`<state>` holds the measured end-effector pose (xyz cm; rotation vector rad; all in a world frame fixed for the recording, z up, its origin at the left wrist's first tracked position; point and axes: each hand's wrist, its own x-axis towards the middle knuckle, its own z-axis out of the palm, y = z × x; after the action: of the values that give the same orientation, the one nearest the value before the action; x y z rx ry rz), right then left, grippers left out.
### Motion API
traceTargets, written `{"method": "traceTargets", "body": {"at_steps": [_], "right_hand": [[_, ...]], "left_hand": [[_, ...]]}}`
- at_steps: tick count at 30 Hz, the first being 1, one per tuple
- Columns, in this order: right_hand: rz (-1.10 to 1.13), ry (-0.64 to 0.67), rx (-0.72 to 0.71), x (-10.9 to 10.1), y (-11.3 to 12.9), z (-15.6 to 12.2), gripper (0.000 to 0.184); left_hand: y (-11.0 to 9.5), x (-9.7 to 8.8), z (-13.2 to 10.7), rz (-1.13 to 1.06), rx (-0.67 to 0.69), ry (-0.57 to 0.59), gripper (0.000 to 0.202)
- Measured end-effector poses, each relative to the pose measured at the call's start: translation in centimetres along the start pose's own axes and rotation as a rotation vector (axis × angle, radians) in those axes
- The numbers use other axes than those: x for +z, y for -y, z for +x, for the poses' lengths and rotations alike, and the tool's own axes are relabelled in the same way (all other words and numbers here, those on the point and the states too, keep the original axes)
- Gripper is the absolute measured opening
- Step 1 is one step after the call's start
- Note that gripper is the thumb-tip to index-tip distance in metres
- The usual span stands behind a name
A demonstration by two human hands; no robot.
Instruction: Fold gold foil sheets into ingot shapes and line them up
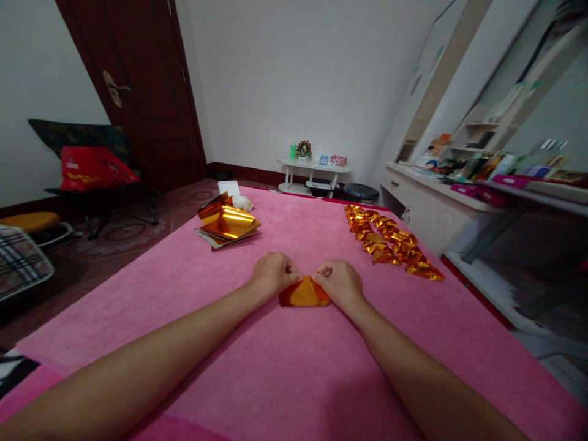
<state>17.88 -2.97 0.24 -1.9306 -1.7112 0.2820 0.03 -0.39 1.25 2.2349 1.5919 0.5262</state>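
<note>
A sheet of shiny gold foil paper (305,295), partly folded with its upper corners drawn inward, lies on the pink cloth in front of me. My left hand (274,273) pinches its upper left edge between thumb and curled fingers. On the opposite side, my right hand (340,283) is closed on the upper right edge in the same way. The two hands are a short gap apart at the top of the paper. The fingertips partly cover the folds there.
A stack of gold foil sheets (229,222) lies at the left on the pink cloth (229,380). Several folded gold foil pieces (386,237) sit in rows at the right. Behind stands a low white table (316,165); a cluttered white dresser (413,184) is at the right.
</note>
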Motion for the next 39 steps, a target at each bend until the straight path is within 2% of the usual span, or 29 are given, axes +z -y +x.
{"method": "traceTargets", "body": {"at_steps": [5,15,20,27,32,39], "right_hand": [[-0.04,0.027,-0.031,-0.2,0.3,-0.2,0.007],[0.046,0.09,-0.049,0.0,-0.3,0.4,0.016],[-0.022,0.122,-0.041,-0.1,0.3,0.6,0.029],[-0.155,0.212,0.008,-0.6,1.5,1.0,0.029],[-0.202,0.226,-0.028,-0.9,1.7,1.3,0.031],[-0.055,0.365,0.006,-0.6,1.0,3.2,0.03]], "left_hand": [[0.4,0.3,-0.4,0.043,0.059,-0.048,0.021],[0.6,0.0,-0.6,0.008,0.095,-0.023,0.022],[0.8,0.2,-0.6,0.003,0.111,-0.035,0.019],[0.8,0.3,-0.7,0.038,0.097,-0.039,0.025],[1.0,0.0,-0.2,-0.018,0.077,0.033,0.03],[-0.4,-1.4,1.4,0.07,0.017,0.197,0.029]]}}
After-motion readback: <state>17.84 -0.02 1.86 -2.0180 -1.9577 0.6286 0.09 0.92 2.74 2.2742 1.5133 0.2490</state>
